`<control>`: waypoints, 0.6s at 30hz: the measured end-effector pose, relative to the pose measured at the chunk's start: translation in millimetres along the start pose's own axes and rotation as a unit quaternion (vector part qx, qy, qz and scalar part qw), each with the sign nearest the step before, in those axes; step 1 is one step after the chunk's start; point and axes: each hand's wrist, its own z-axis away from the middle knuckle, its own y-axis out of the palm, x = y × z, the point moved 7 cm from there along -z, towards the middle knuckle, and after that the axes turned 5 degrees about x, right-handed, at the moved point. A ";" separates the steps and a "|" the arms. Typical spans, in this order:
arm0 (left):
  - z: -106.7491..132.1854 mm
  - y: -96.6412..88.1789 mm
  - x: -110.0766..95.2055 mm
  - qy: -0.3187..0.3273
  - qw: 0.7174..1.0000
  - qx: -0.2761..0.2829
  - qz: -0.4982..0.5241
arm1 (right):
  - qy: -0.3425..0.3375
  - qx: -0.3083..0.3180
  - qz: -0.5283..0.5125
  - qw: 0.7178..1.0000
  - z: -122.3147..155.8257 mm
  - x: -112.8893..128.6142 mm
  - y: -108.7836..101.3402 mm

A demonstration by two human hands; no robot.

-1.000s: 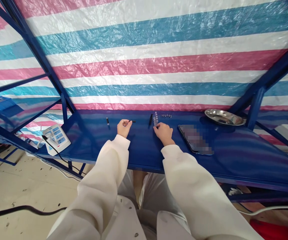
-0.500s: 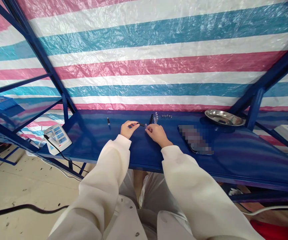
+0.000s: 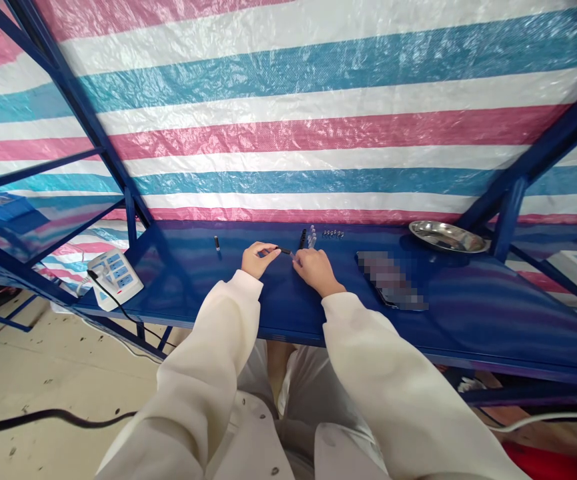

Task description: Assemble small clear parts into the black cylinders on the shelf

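Both hands rest on a blue metal shelf (image 3: 468, 313). My left hand (image 3: 257, 259) pinches a thin black pen-like stick (image 3: 283, 250) that points to the right. My right hand (image 3: 314, 269) is closed on a small clear tube (image 3: 293, 255), whose end meets the tip of the black stick. Just behind the hands stand several clear tubes (image 3: 311, 239) and a short black piece (image 3: 303, 238). Both arms wear white sleeves.
A row of small dark parts (image 3: 333, 233) lies at the back. A lone black piece (image 3: 217, 243) stands to the left. A phone (image 3: 391, 279) lies to the right, a steel dish (image 3: 447, 236) beyond it. A white power strip (image 3: 115, 276) sits on the shelf's left corner.
My right hand left the group of clear tubes carrying one and came left. My left hand turned the black stick toward it until the two met.
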 end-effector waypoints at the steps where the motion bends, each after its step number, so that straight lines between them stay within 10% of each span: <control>1: -0.1 0.1 0.3 0.000 1.000 0.000 -0.004 | 0.002 -0.001 0.010 1.000 0.4 0.5 -1.0; 18: 2.6 13.1 3.1 0.008 0.997 0.069 -0.016 | -0.067 -0.084 -0.156 0.982 1.0 12.7 -9.1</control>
